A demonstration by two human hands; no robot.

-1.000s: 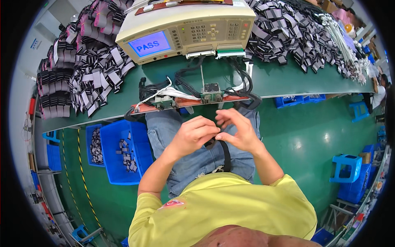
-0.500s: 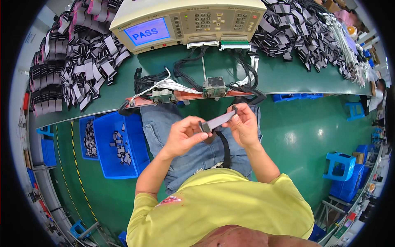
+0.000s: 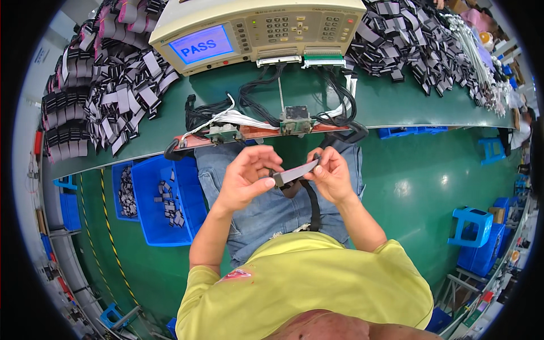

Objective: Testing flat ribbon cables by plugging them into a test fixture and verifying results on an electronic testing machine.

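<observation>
A short grey ribbon cable (image 3: 297, 172) with black connectors at its ends is held over my lap. My right hand (image 3: 333, 177) is closed, pinching the connector at its far right end between thumb and fingers. At the other end, my left hand (image 3: 243, 175) has its fingers spread, with the thumb beside the black connector (image 3: 278, 179). Beyond my hands, two small test boards, one on the left (image 3: 223, 134) and one near the middle (image 3: 296, 120), sit on a reddish strip along the bench edge. Black and white wires run from them to a beige tester (image 3: 272, 34) whose screen is lit.
Piles of grey ribbon cables lie on the green bench (image 3: 396, 107), one pile left (image 3: 122, 96) and one right (image 3: 396, 42). Blue bins (image 3: 164, 235) with cables stand on the floor at my left. A blue stool (image 3: 471, 226) is at the right. Black clamps (image 3: 173, 150) grip the bench edge.
My left fingers have opened and lifted away from the left connector. The cable has tilted a little, and my right hand has shifted slightly left, still pinching its end.
</observation>
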